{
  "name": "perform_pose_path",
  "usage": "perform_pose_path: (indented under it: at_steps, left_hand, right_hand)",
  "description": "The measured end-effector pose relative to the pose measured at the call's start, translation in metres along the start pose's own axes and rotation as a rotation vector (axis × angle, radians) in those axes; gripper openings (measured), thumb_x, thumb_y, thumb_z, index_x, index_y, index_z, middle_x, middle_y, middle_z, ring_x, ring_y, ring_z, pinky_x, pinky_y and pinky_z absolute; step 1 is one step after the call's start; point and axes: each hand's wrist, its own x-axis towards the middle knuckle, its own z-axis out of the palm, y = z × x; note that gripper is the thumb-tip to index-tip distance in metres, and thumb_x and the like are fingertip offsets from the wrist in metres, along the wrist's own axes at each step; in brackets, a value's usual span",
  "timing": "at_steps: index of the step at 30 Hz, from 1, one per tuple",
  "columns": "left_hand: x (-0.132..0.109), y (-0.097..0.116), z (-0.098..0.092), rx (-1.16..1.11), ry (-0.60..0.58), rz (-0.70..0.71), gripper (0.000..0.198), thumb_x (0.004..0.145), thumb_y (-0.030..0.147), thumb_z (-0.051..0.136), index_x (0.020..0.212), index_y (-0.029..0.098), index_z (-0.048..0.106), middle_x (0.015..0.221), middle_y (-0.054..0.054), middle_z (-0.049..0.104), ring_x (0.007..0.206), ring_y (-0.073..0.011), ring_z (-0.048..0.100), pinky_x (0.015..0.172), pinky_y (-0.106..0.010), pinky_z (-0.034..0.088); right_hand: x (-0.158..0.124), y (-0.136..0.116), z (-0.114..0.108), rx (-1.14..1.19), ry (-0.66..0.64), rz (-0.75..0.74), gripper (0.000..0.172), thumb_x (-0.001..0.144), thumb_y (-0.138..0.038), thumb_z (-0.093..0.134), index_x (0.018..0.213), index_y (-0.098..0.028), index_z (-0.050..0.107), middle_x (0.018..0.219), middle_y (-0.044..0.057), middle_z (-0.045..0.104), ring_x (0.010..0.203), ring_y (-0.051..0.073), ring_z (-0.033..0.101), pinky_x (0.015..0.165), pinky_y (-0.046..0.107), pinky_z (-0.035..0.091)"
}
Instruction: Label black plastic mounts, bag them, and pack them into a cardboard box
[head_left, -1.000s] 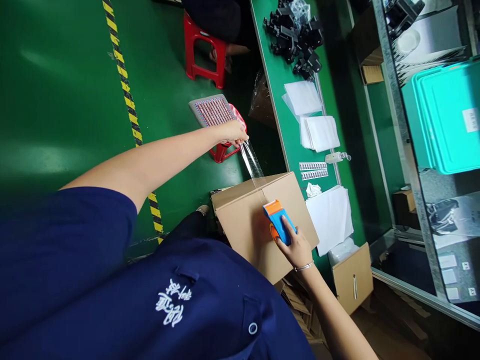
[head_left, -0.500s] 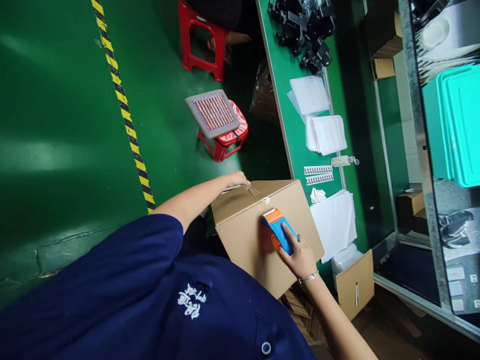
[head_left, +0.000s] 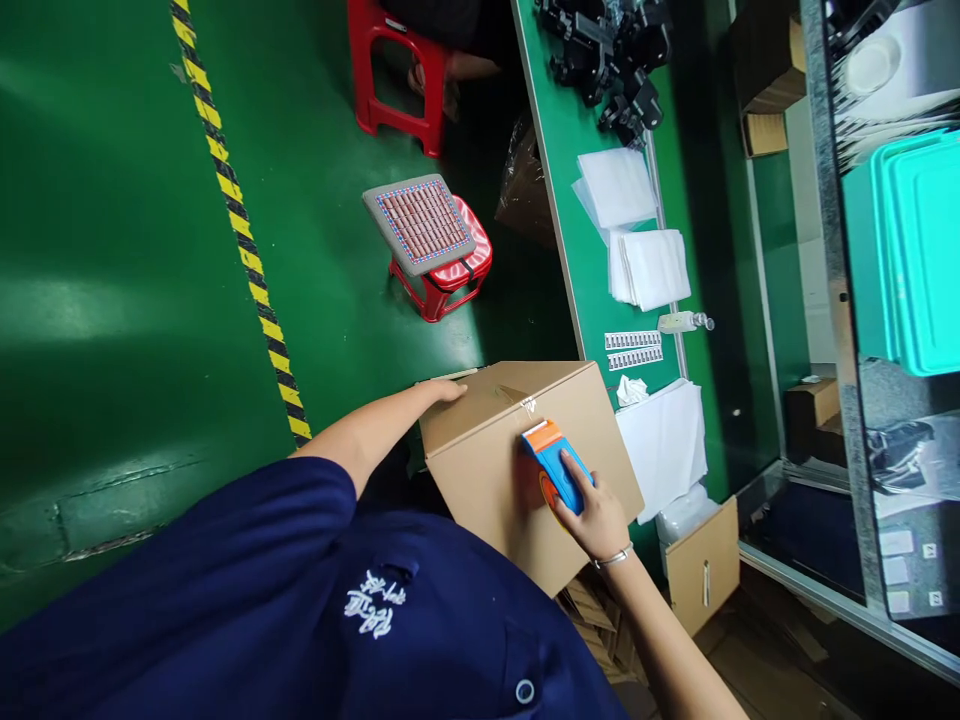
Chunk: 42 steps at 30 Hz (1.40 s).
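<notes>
Your right hand (head_left: 598, 517), at lower centre of the frame, is closed around the blue and orange tape dispenser (head_left: 553, 462), whose orange front edge presses on the top of the cardboard box (head_left: 480, 470). The box sits at centre frame, just above your dark blue shirt (head_left: 300, 600), and the dispenser lies right of its middle. A strip of clear tape (head_left: 516, 397) runs from the dispenser up and left toward the box's upper edge. Your left hand (head_left: 444, 391) lies flat on the box's upper left corner, fingers stretched, gripping nothing. Right of the box, white sheets (head_left: 664, 440) lie on the green bench (head_left: 577, 220).
</notes>
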Motion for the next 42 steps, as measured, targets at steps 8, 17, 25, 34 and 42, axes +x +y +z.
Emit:
perform_pose_path:
  at_steps: [8, 17, 25, 34, 42]
  left_hand:
    - [-0.041, 0.103, 0.040, 0.345, 0.056, 0.220, 0.051, 0.097, 0.047, 0.033, 0.138, 0.020, 0.047, 0.137, -0.012, 0.059, 0.125, -0.0276, 0.056, 0.102, -0.035, 0.043]
    - [-0.067, 0.120, 0.051, 0.731, 0.169, 0.114, 0.052, 0.098, 0.051, 0.027, 0.140, 0.026, 0.042, 0.133, -0.009, 0.061, 0.123, -0.0311, 0.057, 0.099, -0.043, 0.044]
    - [-0.076, 0.118, 0.065, 0.787, 0.358, 0.215, 0.049, 0.099, 0.045, 0.033, 0.137, 0.018, 0.047, 0.129, -0.010, 0.064, 0.116, -0.0318, 0.060, 0.099, -0.046, 0.046]
    - [-0.078, 0.150, 0.285, 0.403, 0.084, 0.896, 0.062, 0.100, 0.048, 0.012, 0.147, 0.015, 0.035, 0.152, -0.013, 0.042, 0.141, -0.0220, 0.039, 0.118, -0.041, 0.030]
    - [-0.067, 0.133, 0.308, 0.842, -0.347, 1.094, 0.065, 0.096, 0.047, 0.030, 0.153, 0.016, 0.026, 0.158, -0.014, 0.030, 0.147, -0.0271, 0.027, 0.122, -0.048, 0.007]
  right_hand:
    - [0.004, -0.009, -0.006, -0.012, -0.002, 0.031, 0.064, 0.085, -0.043, 0.058, 0.146, -0.032, 0.043, 0.092, 0.006, 0.059, 0.067, 0.020, 0.063, 0.060, 0.029, 0.046]
    - [-0.074, 0.062, 0.016, -0.050, -0.099, -0.041, 0.069, 0.087, -0.045, 0.057, 0.151, -0.037, 0.032, 0.096, 0.007, 0.058, 0.067, 0.018, 0.060, 0.053, 0.024, 0.036]
    - [-0.189, 0.162, 0.081, -0.053, -0.177, 0.027, 0.064, 0.088, -0.040, 0.054, 0.149, -0.039, 0.035, 0.094, 0.006, 0.056, 0.065, 0.016, 0.058, 0.050, 0.022, 0.028]
    - [-0.182, 0.165, 0.096, 0.030, -0.118, -0.052, 0.070, 0.086, -0.046, 0.052, 0.151, -0.041, 0.027, 0.097, 0.007, 0.057, 0.069, 0.018, 0.060, 0.051, 0.024, 0.023]
    - [-0.319, 0.280, 0.181, 0.045, -0.133, -0.036, 0.061, 0.087, -0.039, 0.051, 0.147, -0.038, 0.040, 0.096, 0.009, 0.058, 0.068, 0.018, 0.058, 0.055, 0.022, 0.029]
